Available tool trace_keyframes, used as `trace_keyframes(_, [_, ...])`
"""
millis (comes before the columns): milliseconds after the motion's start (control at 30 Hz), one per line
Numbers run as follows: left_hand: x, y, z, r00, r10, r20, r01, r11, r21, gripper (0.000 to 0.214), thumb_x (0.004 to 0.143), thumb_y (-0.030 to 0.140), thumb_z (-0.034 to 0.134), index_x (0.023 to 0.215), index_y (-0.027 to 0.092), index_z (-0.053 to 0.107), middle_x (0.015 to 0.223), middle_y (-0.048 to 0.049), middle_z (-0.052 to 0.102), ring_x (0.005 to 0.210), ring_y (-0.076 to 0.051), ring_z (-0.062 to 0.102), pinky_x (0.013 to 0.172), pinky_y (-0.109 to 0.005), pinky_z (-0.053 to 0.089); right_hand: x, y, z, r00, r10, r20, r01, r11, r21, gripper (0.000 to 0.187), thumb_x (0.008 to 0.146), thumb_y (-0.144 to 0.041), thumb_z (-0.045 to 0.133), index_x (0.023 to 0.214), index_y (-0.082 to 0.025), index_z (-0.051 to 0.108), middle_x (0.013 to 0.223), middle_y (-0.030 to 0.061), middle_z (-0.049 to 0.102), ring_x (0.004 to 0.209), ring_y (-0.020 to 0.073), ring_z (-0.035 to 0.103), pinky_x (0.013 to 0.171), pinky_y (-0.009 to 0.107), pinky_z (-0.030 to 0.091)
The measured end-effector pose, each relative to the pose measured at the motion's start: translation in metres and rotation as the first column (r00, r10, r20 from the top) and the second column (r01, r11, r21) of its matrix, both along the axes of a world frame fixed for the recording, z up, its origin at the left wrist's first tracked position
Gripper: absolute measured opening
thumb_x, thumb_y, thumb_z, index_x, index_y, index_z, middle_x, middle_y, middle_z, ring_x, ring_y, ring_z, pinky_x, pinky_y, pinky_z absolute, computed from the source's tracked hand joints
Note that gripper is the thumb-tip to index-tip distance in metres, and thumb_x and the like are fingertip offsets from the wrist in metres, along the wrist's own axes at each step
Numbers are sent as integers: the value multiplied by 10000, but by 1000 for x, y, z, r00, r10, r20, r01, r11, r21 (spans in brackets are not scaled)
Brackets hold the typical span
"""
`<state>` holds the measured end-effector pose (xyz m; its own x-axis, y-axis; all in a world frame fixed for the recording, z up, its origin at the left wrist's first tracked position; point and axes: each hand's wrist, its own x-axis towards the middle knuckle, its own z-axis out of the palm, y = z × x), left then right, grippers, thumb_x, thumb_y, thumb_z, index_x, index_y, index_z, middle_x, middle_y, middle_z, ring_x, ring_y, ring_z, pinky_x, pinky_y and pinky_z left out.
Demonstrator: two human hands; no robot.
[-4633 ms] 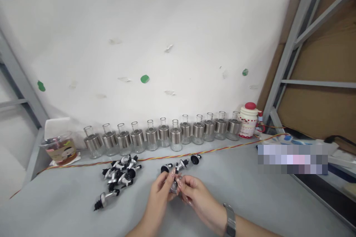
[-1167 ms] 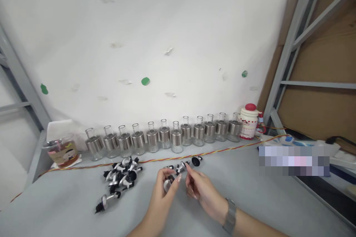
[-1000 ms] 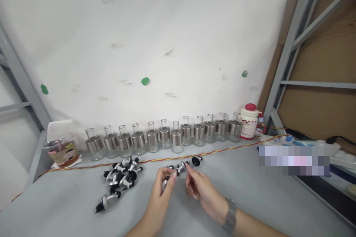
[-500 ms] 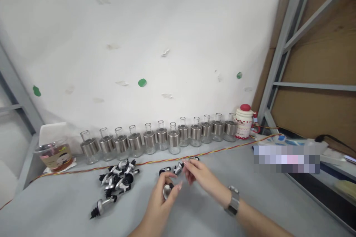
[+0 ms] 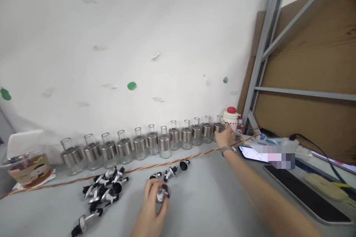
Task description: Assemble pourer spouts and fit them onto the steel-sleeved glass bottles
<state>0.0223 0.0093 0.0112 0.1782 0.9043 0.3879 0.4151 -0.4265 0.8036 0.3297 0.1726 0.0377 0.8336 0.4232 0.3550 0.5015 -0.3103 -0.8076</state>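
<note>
My left hand [image 5: 152,207] is closed round a silver bottle pourer [image 5: 161,194] with a black tip, held above the grey table. My right hand [image 5: 226,137] reaches to the far right end of a row of glass bottles with steel sleeves. Its fingers are wrapped round the last glass bottle [image 5: 219,127], whose lower part is mostly hidden. Beyond the left hand lie a few loose pourers, one of them a silver and black pourer [image 5: 170,172]. A heap of pourers [image 5: 104,189] lies to the left, with a single pourer [image 5: 85,222] in front of it.
A red and yellow twisted cord [image 5: 172,162] runs across the table before the bottles. A cream jar with a red lid [image 5: 231,115] stands behind my right hand. At right lie a lit phone [image 5: 251,153] and a dark tablet [image 5: 306,194]; a plastic tub [image 5: 30,170] stands at far left.
My right hand has left the loose pourers in the middle and moved right and away to the last bottle. My left hand still holds its pourer; the view has turned right.
</note>
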Motion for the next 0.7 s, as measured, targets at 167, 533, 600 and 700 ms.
trace_keyframes(167, [3, 4, -11, 1000, -14, 19, 14, 1000, 9, 110, 730, 202, 439, 731, 206, 548, 805, -63, 518, 778, -212, 514, 739, -317, 400, 14, 13, -7, 1000, -26, -6, 26, 994, -105, 589, 572, -320, 615, 1098, -114, 446, 1133, 222, 476, 1060, 368, 391, 838, 512, 272])
trace_keyframes(533, [-1, 6, 5, 991, 10, 137, 12, 988, -156, 210, 659, 362, 617, 759, 178, 647, 729, -53, 633, 711, -209, 560, 674, -298, 425, 18, 19, -17, 1000, -16, -22, 14, 996, -85, 604, 510, -400, 652, 1003, -101, 472, 1058, 230, 519, 1013, 372, 427, 819, 508, 278])
trace_keyframes(600, [-3, 9, 8, 957, 18, 290, 67, 958, -280, 276, 642, 409, 628, 744, 153, 654, 725, -52, 662, 694, -207, 582, 644, -288, 436, 13, 14, -19, 999, -21, -25, 20, 999, -27, 579, 535, -385, 632, 1012, -114, 449, 996, 194, 553, 963, 346, 465, 813, 496, 294])
trace_keyframes(700, [-10, 19, 10, 851, 90, 517, 124, 923, -364, 316, 652, 408, 630, 788, 125, 663, 812, -75, 686, 785, -229, 613, 748, -322, 441, 5, 0, -13, 1000, -19, 13, 17, 994, 105, 545, 571, -369, 610, 1020, -120, 427, 1027, 174, 527, 980, 313, 459, 853, 461, 287])
